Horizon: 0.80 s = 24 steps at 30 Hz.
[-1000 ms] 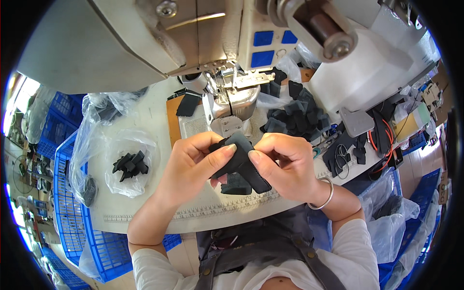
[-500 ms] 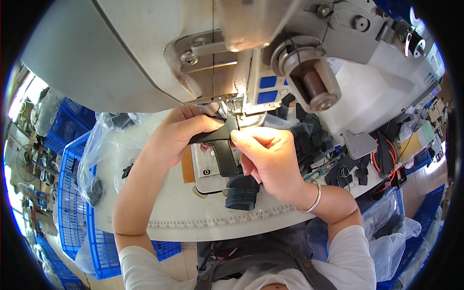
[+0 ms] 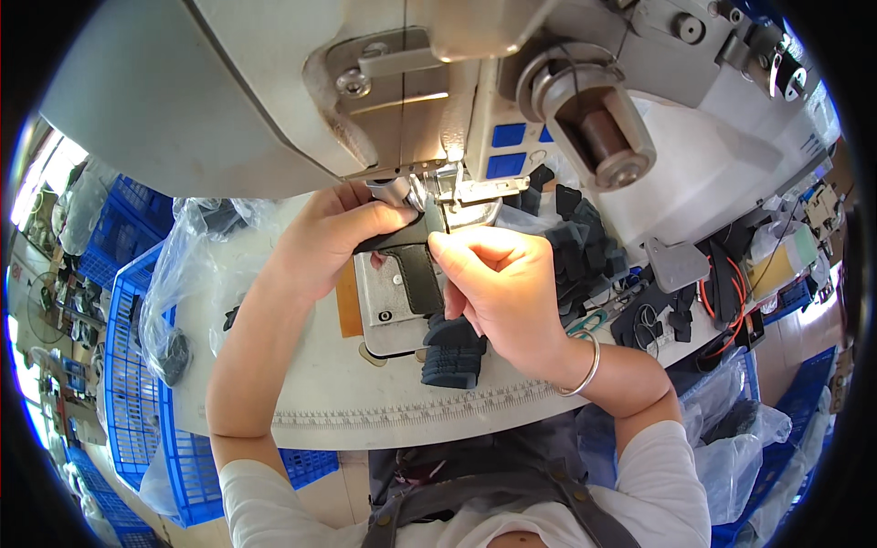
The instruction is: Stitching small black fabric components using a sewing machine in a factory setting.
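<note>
A black strap piece with a stitched edge lies on the metal bed plate, its far end beneath the needle area of a sewing machine. My left hand pinches its left arm close by the presser foot, thumb on top. From the right, my right hand grips its edge between thumb and fingertips. A metal bangle circles my right wrist. The machine's lamp lights the work brightly; the needle tip itself is too small to make out. Near my right fingers sits a stack of dark ribbed pieces.
Several dark pieces are heaped right of the machine bed, near teal-handled scissors. Clear plastic bags and a blue crate stand at left. A ruler scale runs along the table's front edge. The machine head overhangs my hands.
The view has shifted slightly, moving the table and machine a little up in the picture. Both hands keep their hold on the strap piece, with hardly any movement relative to the machine.
</note>
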Tool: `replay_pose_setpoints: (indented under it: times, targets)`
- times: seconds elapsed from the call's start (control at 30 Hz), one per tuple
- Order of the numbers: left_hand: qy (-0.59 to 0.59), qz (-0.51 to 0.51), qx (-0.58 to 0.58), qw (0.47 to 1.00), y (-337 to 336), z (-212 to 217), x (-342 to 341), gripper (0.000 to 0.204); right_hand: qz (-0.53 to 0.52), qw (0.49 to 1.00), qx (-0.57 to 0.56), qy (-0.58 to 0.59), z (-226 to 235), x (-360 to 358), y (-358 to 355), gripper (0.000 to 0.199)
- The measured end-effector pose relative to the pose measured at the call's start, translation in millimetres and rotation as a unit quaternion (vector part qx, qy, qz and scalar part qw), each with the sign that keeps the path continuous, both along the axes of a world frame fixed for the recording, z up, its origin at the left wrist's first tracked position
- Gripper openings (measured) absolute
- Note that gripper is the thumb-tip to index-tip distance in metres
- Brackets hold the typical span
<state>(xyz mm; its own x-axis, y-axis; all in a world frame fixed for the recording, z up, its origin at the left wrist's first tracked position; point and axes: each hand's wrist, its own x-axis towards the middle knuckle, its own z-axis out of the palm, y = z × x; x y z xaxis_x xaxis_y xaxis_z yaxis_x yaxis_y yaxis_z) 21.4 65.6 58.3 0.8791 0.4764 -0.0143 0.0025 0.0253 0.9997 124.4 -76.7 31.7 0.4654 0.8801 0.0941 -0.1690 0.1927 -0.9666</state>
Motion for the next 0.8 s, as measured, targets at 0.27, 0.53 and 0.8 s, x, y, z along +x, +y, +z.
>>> replay_pose_setpoints:
  times: [0.27,0.53,0.8]
  targets:
    - [-0.001,-0.030,0.007,1.000,2.1,0.9,-2.6,0.014,0.009,1.000,-0.007,0.002,-2.6,0.2,-1.4,0.021]
    - [-0.012,-0.012,0.019,1.000,4.7,-6.0,0.2,0.016,0.011,1.000,0.005,0.017,-2.0,1.0,-1.8,0.019]
    - [0.028,-0.026,0.002,0.999,6.6,0.5,-2.3,0.014,0.101,0.994,-0.024,-0.027,-2.7,1.2,-4.2,0.025]
